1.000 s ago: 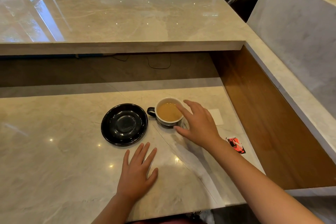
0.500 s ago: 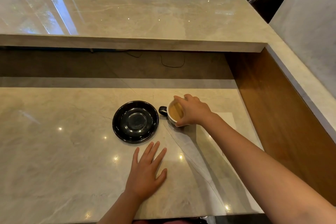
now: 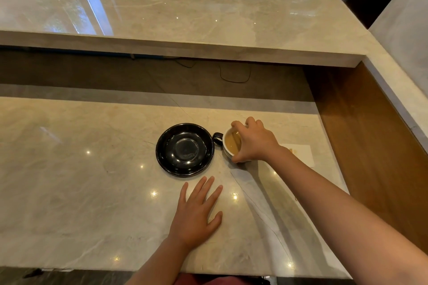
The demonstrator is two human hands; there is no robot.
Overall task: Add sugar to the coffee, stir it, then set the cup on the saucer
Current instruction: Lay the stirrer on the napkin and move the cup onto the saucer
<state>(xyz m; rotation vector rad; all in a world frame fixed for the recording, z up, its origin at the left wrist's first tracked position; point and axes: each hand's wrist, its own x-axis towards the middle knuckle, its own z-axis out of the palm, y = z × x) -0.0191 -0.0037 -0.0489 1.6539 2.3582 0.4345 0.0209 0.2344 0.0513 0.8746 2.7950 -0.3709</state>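
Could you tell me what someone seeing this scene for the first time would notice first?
Probably the right hand clasped over the rim of the coffee cup, which stands on the marble counter just right of the empty black saucer, its dark handle turned toward the saucer. Next, the left hand lying flat on the counter, nearer the person. A white paper lies behind the right wrist.

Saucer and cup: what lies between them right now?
In the head view, only the cup's dark handle, pointing at the saucer; otherwise a bare sliver of counter.
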